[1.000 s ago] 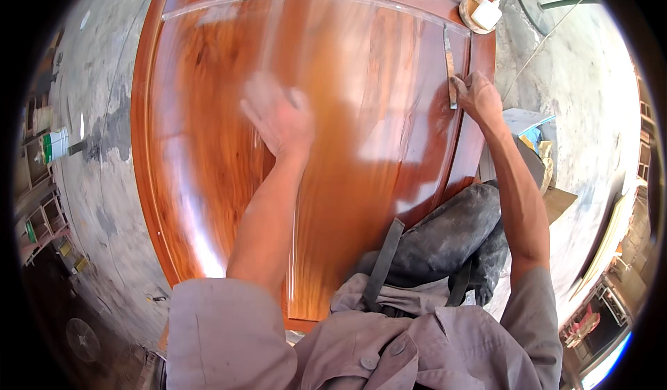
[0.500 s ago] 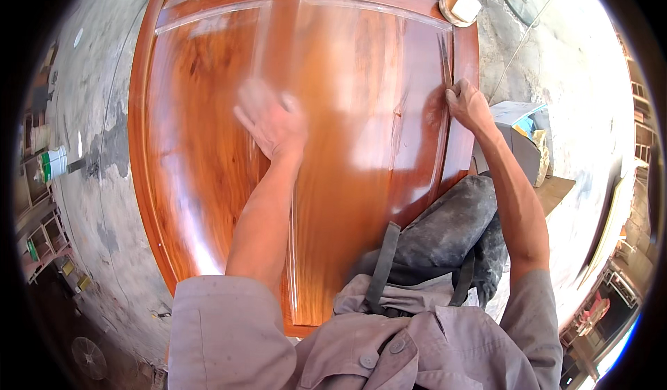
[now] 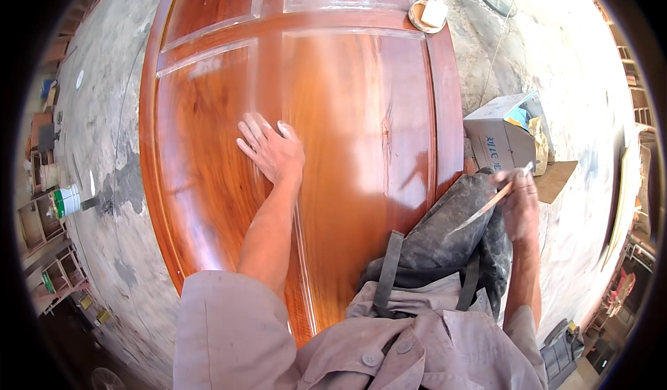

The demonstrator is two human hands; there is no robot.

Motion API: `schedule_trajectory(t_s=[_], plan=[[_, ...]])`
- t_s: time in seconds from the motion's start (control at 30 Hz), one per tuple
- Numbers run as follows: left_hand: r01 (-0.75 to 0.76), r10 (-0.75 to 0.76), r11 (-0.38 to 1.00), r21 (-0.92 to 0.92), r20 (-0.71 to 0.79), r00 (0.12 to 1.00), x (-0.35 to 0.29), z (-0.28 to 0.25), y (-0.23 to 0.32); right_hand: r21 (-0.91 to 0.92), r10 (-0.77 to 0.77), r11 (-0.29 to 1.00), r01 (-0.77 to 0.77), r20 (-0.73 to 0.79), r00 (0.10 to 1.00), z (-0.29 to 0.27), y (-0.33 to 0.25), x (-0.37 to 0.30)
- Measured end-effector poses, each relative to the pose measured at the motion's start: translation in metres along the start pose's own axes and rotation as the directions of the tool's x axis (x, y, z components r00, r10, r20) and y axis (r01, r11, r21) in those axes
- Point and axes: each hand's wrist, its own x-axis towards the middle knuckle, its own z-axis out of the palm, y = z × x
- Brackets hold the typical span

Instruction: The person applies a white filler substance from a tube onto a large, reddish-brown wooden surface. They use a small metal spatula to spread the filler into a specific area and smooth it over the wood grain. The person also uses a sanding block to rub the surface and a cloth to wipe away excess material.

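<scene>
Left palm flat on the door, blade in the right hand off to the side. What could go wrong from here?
1. The left hand lies flat on the glossy wooden door; dust on the palm could smear or mark the finish.
2. The right hand holds a thin scraper blade over the dark apron, close to the person's body; a slip might cut cloth or skin.
3. The small dish sits at the door's edge and could get knocked off.

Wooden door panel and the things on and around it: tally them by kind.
Wooden door panel: 1
Round dish with a white lump: 1
Thin blade, held in the right hand: 1
Cardboard box: 1
Hands: 2, with the left hand flat on the panel
Total: 6
</scene>
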Motion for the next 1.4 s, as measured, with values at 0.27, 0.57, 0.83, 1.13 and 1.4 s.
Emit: schedule_trajectory(t_s=[0.27,0.57,0.83,1.13,1.4], plan=[[-0.017,0.016,0.999,-0.028,-0.036,0.999,-0.002,0.004,0.005,-0.333,0.223,0.933,-0.137,0.233,0.947,0.064,0.081,-0.083],[-0.015,0.014,0.999,-0.034,-0.024,1.0,-0.006,0.001,0.007,-0.813,-0.182,0.344,0.47,0.434,0.882,0.166,0.112,-0.002],[-0.028,0.026,0.999,-0.032,-0.044,0.999,-0.005,0.003,0.004,-0.795,-0.301,0.333,0.508,0.421,0.856,0.186,0.148,0.021],[-0.008,0.008,1.0,-0.01,-0.021,1.0,-0.004,0.004,0.004,-0.876,-0.127,0.261,0.407,0.386,0.914,0.188,0.144,0.005],[-0.005,0.005,1.0,0.001,-0.007,1.0,-0.004,0.003,0.007,-0.864,-0.092,0.32,0.389,0.38,0.92,0.185,0.147,-0.001]])
